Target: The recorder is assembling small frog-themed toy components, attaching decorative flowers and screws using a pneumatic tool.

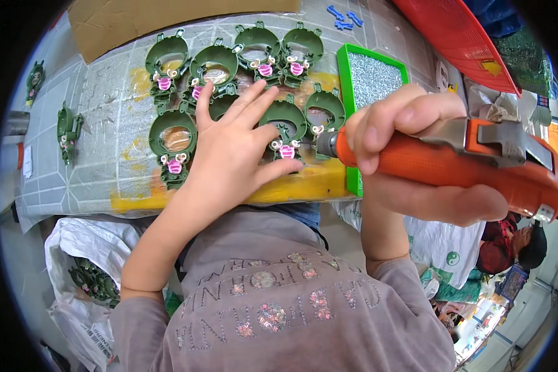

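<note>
We see the largest thing first: a plastic-covered table (99, 115), one, with a yellow stain along its near edge. The grey shirt (347, 335) carries rows of stitched, sequinned lettering. One cardboard sheet (161, 22) lies at the far edge and one red basket (462, 40) at the far right. At lower left, a white bag (65, 239) bears printed characters and holds green frames too jumbled for us to count; at right, a white sack (443, 245) shows a round green emblem.

Our right hand (387, 124) is wrapped around one orange power tool (409, 164), its bit pointing left. Our left hand (234, 142) is spread palm down over the frames, pinching nothing that we can see. One green tray (345, 71) stands beside them.

We count eight green frames (173, 118) grouped around the left hand, plus two farther left. The frame near the bit (279, 111) lies beside the left thumb; whether they touch, we cannot tell. Smaller still are at least six pink pieces (286, 152), three blue pieces (343, 25) and, in the tray, countless small metal pieces (375, 77).
</note>
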The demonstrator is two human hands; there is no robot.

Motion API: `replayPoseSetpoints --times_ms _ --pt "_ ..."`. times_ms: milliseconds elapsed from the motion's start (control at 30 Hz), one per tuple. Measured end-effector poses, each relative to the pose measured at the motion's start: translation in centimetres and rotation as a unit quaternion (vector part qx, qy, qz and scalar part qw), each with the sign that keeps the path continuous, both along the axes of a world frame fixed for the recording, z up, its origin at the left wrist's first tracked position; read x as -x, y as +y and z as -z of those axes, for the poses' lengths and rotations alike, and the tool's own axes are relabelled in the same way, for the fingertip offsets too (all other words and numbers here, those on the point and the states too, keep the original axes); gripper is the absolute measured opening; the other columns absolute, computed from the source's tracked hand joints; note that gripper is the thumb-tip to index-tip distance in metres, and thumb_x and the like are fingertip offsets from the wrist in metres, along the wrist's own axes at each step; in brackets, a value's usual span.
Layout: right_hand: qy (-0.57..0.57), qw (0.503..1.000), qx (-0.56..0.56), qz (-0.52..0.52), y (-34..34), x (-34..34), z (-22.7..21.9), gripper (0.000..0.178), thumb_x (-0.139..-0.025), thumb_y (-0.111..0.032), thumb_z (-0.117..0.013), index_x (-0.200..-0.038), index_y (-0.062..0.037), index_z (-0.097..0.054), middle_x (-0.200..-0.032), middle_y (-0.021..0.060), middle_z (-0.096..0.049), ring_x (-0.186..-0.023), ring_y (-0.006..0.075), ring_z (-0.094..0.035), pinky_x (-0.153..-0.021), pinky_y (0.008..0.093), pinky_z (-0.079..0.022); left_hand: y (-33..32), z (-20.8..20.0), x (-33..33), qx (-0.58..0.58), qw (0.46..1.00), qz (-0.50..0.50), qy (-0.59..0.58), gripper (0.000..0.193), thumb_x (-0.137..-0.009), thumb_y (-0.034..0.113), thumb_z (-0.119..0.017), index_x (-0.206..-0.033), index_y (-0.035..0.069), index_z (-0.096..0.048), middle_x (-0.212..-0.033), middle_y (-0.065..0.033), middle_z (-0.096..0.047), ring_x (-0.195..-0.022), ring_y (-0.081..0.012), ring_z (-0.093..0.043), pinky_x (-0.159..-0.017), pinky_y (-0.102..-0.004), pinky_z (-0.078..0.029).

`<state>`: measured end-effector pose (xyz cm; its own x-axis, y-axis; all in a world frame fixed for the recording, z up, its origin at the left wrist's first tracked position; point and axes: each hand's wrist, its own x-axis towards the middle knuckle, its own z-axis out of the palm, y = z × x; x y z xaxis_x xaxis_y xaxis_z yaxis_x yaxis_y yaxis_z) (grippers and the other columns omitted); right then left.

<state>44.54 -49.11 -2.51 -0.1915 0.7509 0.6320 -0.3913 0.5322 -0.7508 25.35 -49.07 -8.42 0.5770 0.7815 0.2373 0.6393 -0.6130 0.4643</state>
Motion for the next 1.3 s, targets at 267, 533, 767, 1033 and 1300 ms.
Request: replayPoseSetpoints --times_ms 267,533,767,1033,1300 --pt "0.013 0.996 0.081 0.02 -0.6 0.1 0.1 0.093 -0.07 -0.087 -0.04 -0.1 0.0003 -0.048 -0.077 0.0158 -0.055 -0.048 0.0152 -0.048 -0.046 0.0294 -0.043 -0.6 0.0 -0.2 -0.016 0.999 -0.007 -0.032 0.039 -0.066 0.041 -0.077 -0.08 0.005 -0.069 -0.135 -0.0131 -0.051 -0.133 -0.0247 -0.039 -0.109 -0.0611 -0.007" --pt "-0.007 0.989 0.14 -0.044 -0.7 0.5 0.4 0.035 -0.087 -0.035 -0.061 -0.091 -0.0008 -0.055 -0.076 0.0135 -0.058 -0.061 0.0175 -0.056 -0.057 0.027 -0.046 -0.4 0.2 -0.2 -0.015 0.999 -0.013 -0.026 0.039 -0.066 0.04 -0.077 -0.082 0.006 -0.07 -0.137 -0.0114 -0.05 -0.134 -0.0239 -0.038 -0.109 -0.0606 -0.007" --pt "-0.02 0.998 0.039 -0.038 -0.1 0.4 1.3 0.052 -0.08 -0.049 -0.061 -0.097 -0.0011 -0.055 -0.08 0.0126 -0.058 -0.059 0.0178 -0.056 -0.054 0.0291 -0.046 -0.4 0.4 -0.1 -0.012 1.0 -0.004 -0.029 0.038 -0.066 0.04 -0.077 -0.083 0.007 -0.07 -0.136 -0.0113 -0.05 -0.133 -0.024 -0.039 -0.109 -0.0599 -0.008" --pt "-0.034 0.999 0.011 -0.038 -0.9 -4.2 -1.8 0.096 -0.068 -0.087 -0.046 -0.11 -0.0011 -0.055 -0.083 0.0125 -0.056 -0.048 0.0156 -0.05 -0.046 0.0308 -0.042 -0.6 0.4 -0.4 -0.025 0.999 -0.01 -0.018 0.04 -0.066 0.041 -0.076 -0.084 0.005 -0.07 -0.135 -0.0134 -0.051 -0.134 -0.0239 -0.038 -0.109 -0.0594 -0.008" --pt "-0.051 0.921 0.184 0.339 -5.2 -5.9 -0.9 0.085 -0.075 -0.081 -0.045 -0.088 0.0022 -0.053 -0.067 0.0148 -0.057 -0.046 0.0159 -0.052 -0.043 0.0252 -0.043 -0.6 0.0 -2.3 -0.042 0.999 -0.013 0.023 0.039 -0.069 0.043 -0.075 -0.082 0.006 -0.069 -0.136 -0.0151 -0.05 -0.134 -0.0256 -0.039 -0.11 -0.0588 -0.005"
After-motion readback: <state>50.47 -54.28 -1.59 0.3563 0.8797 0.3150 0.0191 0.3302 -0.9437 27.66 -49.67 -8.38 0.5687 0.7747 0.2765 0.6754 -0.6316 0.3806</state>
